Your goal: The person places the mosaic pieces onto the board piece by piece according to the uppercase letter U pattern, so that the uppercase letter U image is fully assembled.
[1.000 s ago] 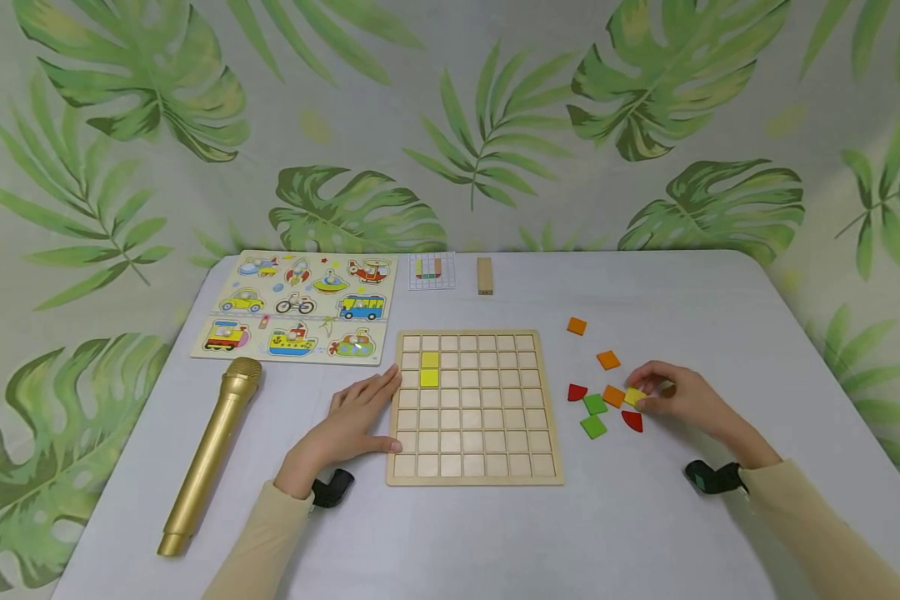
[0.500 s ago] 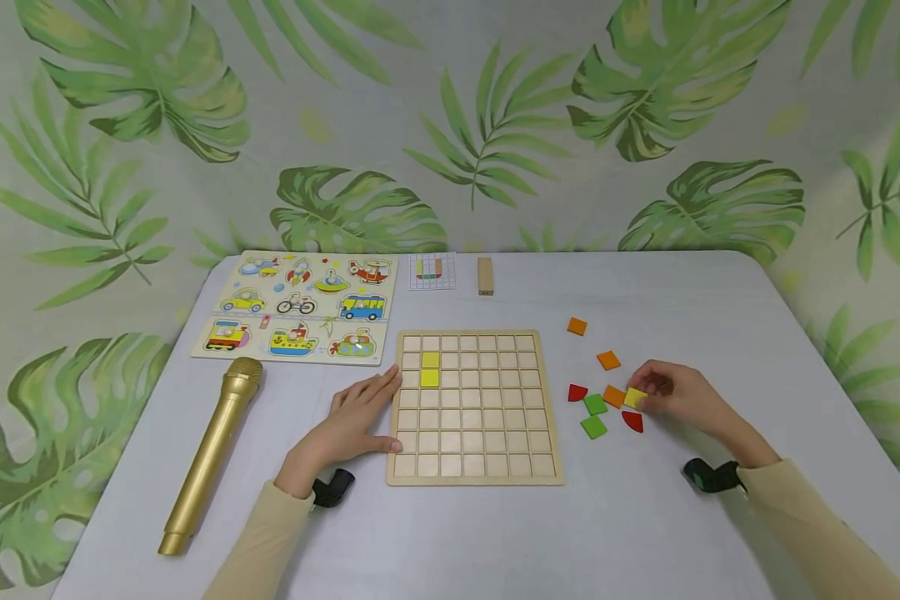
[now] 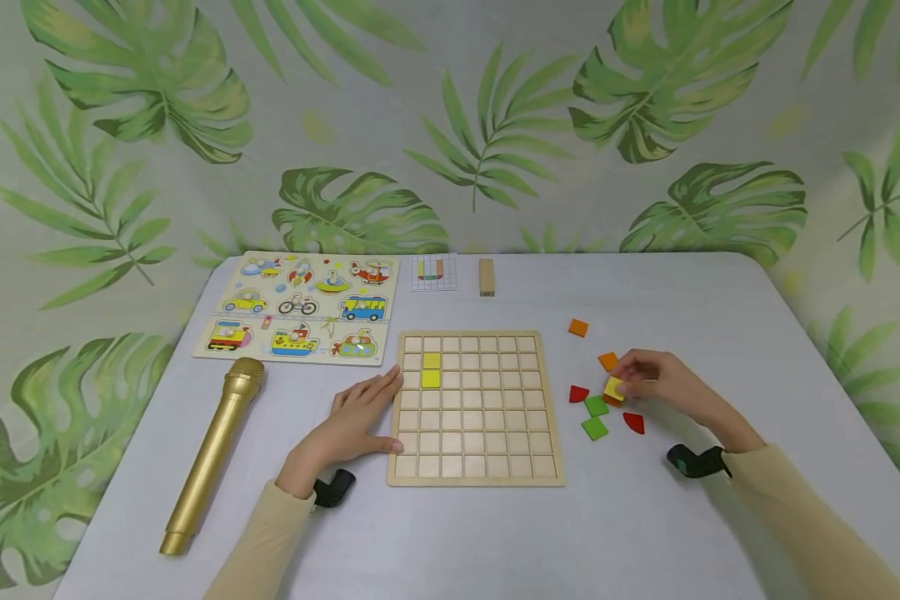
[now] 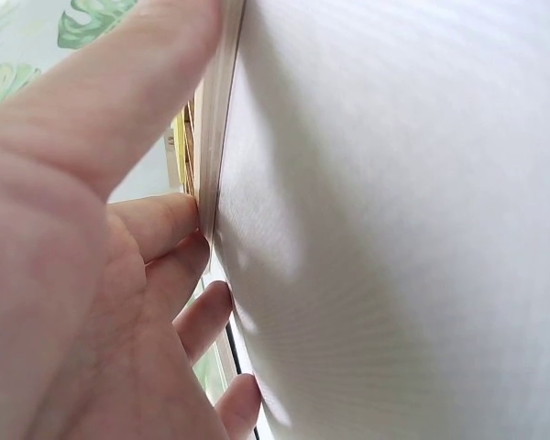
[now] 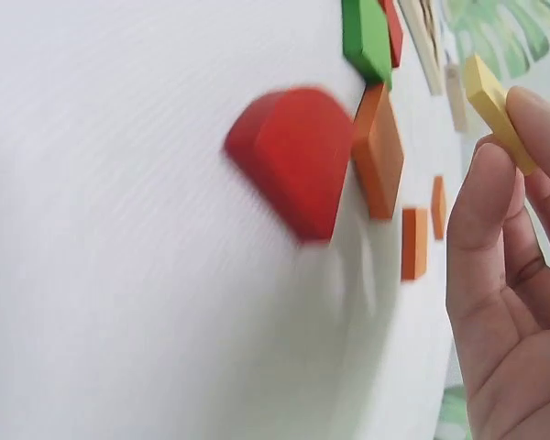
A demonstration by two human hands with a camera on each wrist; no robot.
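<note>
A wooden grid board (image 3: 474,421) lies in the middle of the table, with two yellow square tiles (image 3: 431,378) in its second column. My left hand (image 3: 348,421) rests along the board's left edge, thumb and fingertips touching the rim; the left wrist view shows the fingers stretched out. Between thumb and finger, my right hand (image 3: 667,387) pinches a yellow square tile (image 5: 497,112), lifted off the table. Below it lie an orange square tile (image 5: 378,156), a red quarter-round tile (image 5: 293,156) and a green square tile (image 5: 365,38).
At the back left is a vehicle puzzle board (image 3: 300,308), with a gold microphone (image 3: 213,458) in front of it. A small pattern card (image 3: 432,272) and a wooden block (image 3: 487,277) stand behind the grid. More tiles lie to its right, including a lone orange tile (image 3: 578,327).
My right hand has picked up the yellow tile from beside the orange one and moved it left and up. The left hand has stayed on the board's edge.
</note>
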